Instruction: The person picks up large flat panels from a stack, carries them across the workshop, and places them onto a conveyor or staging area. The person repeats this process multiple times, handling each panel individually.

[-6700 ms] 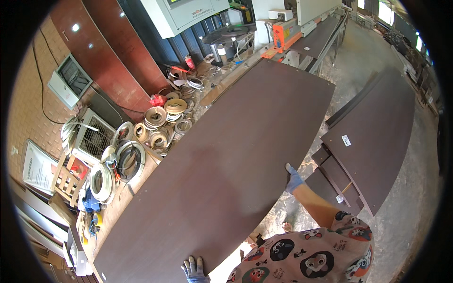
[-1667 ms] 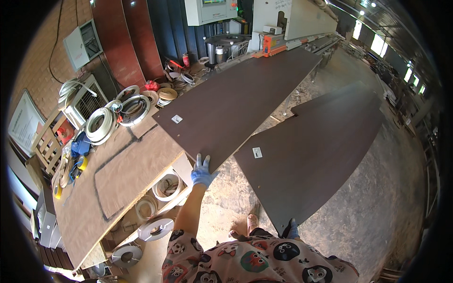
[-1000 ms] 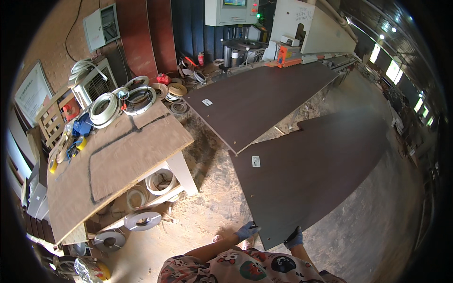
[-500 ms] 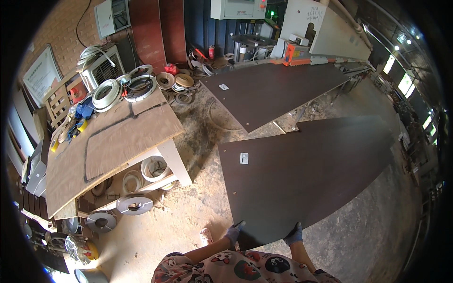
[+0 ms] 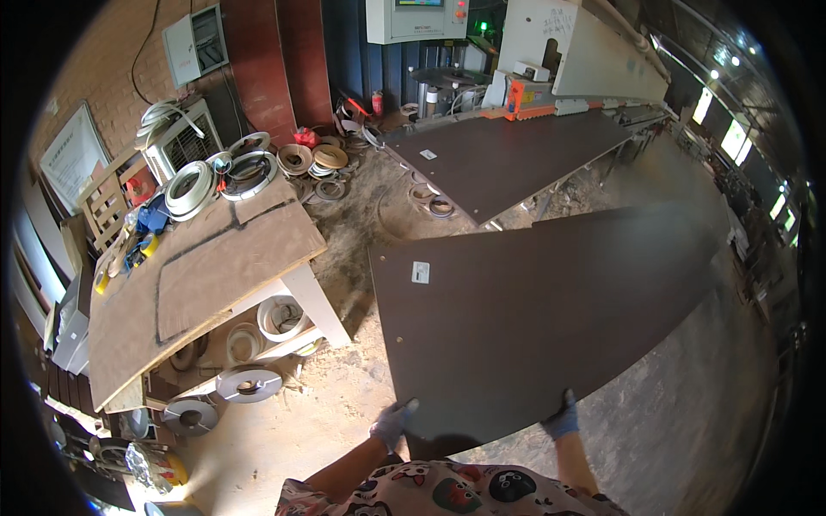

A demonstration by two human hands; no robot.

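Observation:
A large dark brown board (image 5: 533, 318) with a small white label spreads out in front of me, held roughly level. My left hand (image 5: 393, 425), in a grey-blue glove, grips its near left corner with the thumb on top. On the near edge further right, my gloved right hand (image 5: 561, 418) holds the same board, thumb up and fingers hidden beneath. Beyond it, a second dark brown board (image 5: 516, 159), also labelled, lies along the machine (image 5: 559, 107) with the orange part.
At the left stands a wooden worktable (image 5: 241, 267) carrying rolls of edge banding (image 5: 191, 189). More rolls (image 5: 248, 384) sit beneath it and on the dusty floor (image 5: 335, 391). A control box (image 5: 419, 21) hangs at the back, near a red fire extinguisher (image 5: 377, 103).
The held board has swung left, and both hands have moved with it, the right one slightly up. The far board has slid to the right along the machine, away from me.

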